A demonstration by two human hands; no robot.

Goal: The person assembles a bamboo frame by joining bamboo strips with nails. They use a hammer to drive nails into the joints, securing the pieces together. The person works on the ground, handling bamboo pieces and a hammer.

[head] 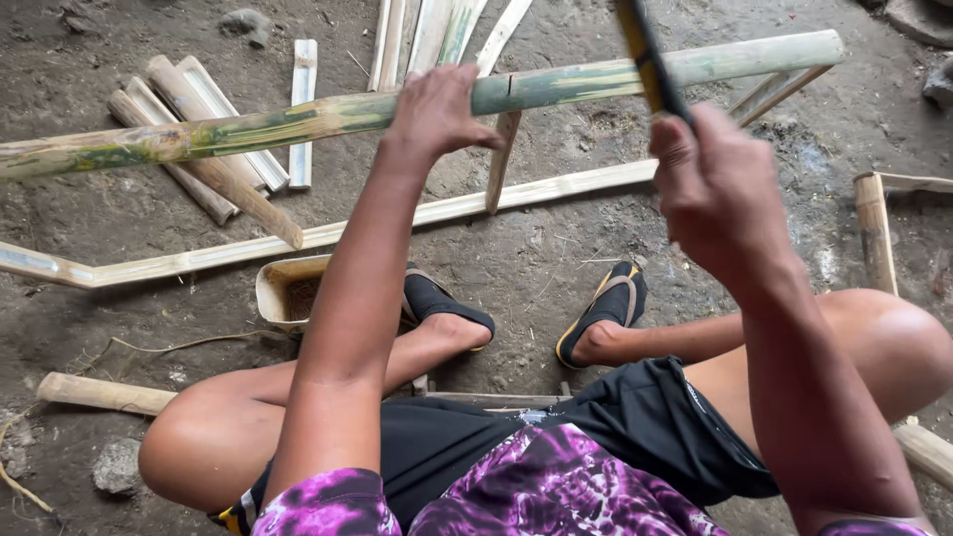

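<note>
A long green bamboo pole [248,124] lies nearly level across the view, raised above the dirt floor. My left hand [437,104] rests on top of it near its middle, fingers curled over the pole. My right hand [710,184] is raised and closed around the dark handle of a long blade with a yellow edge [645,55], which points up and away over the pole. I am sitting low, knees spread, feet in dark sandals [606,308] on the ground.
Split bamboo strips [204,139] lie piled at the upper left, and more fan out at top centre. A long pale slat [328,233] runs across the floor. A short bamboo section [283,288] sits by my left foot. Wooden pieces lie at both sides.
</note>
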